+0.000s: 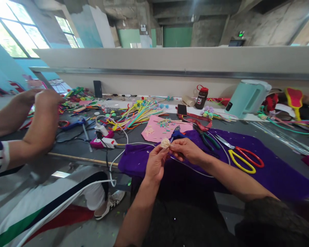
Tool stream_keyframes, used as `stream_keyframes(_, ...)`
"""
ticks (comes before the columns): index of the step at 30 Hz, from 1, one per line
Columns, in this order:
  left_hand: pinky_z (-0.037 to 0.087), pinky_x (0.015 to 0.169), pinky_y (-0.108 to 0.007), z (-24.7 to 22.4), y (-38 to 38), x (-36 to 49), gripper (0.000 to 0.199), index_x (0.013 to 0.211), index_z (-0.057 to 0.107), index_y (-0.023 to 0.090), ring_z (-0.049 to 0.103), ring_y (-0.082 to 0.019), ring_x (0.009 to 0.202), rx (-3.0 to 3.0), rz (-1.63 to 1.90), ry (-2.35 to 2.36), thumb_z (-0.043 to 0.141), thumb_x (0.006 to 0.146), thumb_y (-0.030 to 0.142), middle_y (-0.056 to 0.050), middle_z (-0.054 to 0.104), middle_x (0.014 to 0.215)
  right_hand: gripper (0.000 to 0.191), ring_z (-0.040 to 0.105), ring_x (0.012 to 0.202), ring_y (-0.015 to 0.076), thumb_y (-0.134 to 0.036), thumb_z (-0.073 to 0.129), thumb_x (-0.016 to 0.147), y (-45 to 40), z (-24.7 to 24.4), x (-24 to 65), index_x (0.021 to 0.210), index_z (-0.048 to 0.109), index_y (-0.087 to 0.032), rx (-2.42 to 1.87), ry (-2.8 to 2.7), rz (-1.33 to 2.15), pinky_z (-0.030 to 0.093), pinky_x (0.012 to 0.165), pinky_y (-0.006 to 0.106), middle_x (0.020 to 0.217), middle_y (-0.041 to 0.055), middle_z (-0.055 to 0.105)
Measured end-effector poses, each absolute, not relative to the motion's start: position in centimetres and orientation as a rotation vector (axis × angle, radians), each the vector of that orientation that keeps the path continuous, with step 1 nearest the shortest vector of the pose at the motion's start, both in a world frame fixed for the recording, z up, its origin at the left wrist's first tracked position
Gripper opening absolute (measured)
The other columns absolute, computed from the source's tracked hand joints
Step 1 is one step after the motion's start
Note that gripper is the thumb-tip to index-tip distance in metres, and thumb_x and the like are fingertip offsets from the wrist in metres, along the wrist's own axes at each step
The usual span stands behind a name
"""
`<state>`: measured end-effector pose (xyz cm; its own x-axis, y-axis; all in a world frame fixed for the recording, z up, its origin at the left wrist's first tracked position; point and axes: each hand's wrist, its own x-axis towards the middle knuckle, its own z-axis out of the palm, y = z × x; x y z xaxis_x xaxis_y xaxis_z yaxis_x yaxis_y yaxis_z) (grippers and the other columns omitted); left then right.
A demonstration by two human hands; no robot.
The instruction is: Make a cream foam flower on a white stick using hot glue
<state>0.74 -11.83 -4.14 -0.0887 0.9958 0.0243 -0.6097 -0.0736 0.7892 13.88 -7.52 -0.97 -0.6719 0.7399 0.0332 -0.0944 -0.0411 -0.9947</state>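
A small cream-coloured fluffy ball (165, 143) is pinched between the thumb and fingers of my left hand (156, 163), above the near edge of a purple cloth (136, 159). Close beside it on the right, my right hand (184, 150) has its fingers pressed together at the ball's side; whatever they hold is too small to make out. Just behind my hands lies a blue-handled tool (179, 133). A pink sheet (150, 132) bearing small green and cream pieces is on the table beyond.
Scissors (240, 156) and dark green pliers (208, 139) lie on the right. Behind are colourful stems (136, 116), a phone (181, 109), a brown bottle (202, 97) and a mint-green kettle (248, 99). A power strip (103, 142) with white cables sits left, near another person's arms (41, 120).
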Motion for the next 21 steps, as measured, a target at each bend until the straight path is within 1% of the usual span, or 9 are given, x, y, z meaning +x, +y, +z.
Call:
stream_keyframes(2,0.047,0.061,-0.022,-4.1,-11.7,0.7,0.02,0.078,0.065,0.016,0.057,-0.009,0.061,0.634,1.533,0.701,0.073,0.06,0.021,0.001,0.062,0.069,0.033,0.043,0.036,0.0038,-0.045,0.057,0.078,-7.6,-1.0,13.9,0.07,0.06,-0.012,-0.686,-1.632,1.825,0.029,0.035,0.016,0.052,-0.0038,0.052)
stream_keyframes(5,0.047,0.058,-0.021,-4.1,-11.5,0.6,0.019,0.079,0.064,0.016,0.057,-0.009,0.059,0.56,1.541,0.67,0.071,0.063,0.023,0.001,0.062,0.068,0.034,0.047,0.04,0.0045,-0.044,0.054,0.08,-7.7,-1.1,14.0,0.077,0.063,-0.012,-0.672,-1.617,1.851,0.033,0.037,0.016,0.057,-0.0021,0.055)
stream_keyframes(9,0.047,0.059,-0.02,-4.1,-11.5,0.6,0.019,0.078,0.065,0.015,0.058,-0.008,0.06,0.537,1.576,0.669,0.072,0.061,0.021,0.0,0.065,0.077,0.027,0.046,0.04,0.0047,-0.04,0.061,0.076,-7.6,-1.5,14.0,0.073,0.061,-0.013,-0.672,-1.605,1.817,0.032,0.036,0.016,0.055,-0.0035,0.054)
stream_keyframes(12,0.046,0.06,-0.019,-4.1,-11.5,0.7,0.017,0.074,0.066,0.015,0.057,-0.005,0.059,0.539,1.606,0.694,0.074,0.059,0.018,0.001,0.066,0.079,0.028,0.045,0.039,0.0046,-0.041,0.061,0.075,-7.5,-1.8,13.8,0.072,0.06,-0.013,-0.673,-1.604,1.833,0.031,0.036,0.016,0.054,-0.0038,0.053)
stream_keyframes(17,0.044,0.059,-0.018,-4.0,-11.5,0.9,0.015,0.072,0.065,0.015,0.056,-0.006,0.059,0.615,1.684,0.71,0.073,0.059,0.016,0.002,0.064,0.072,0.029,0.044,0.038,0.0042,-0.043,0.059,0.076,-7.8,-2.1,13.4,0.073,0.059,-0.014,-0.693,-1.617,1.843,0.03,0.035,0.016,0.055,-0.0039,0.053)
stream_keyframes(21,0.042,0.053,-0.019,-3.8,-11.7,0.9,0.013,0.071,0.064,0.015,0.051,-0.005,0.05,0.624,1.682,0.702,0.071,0.061,0.017,0.004,0.061,0.066,0.03,0.044,0.039,0.0041,-0.043,0.057,0.078,-8.1,-2.2,13.3,0.074,0.059,-0.014,-0.683,-1.649,1.832,0.03,0.036,0.015,0.056,-0.0042,0.051)
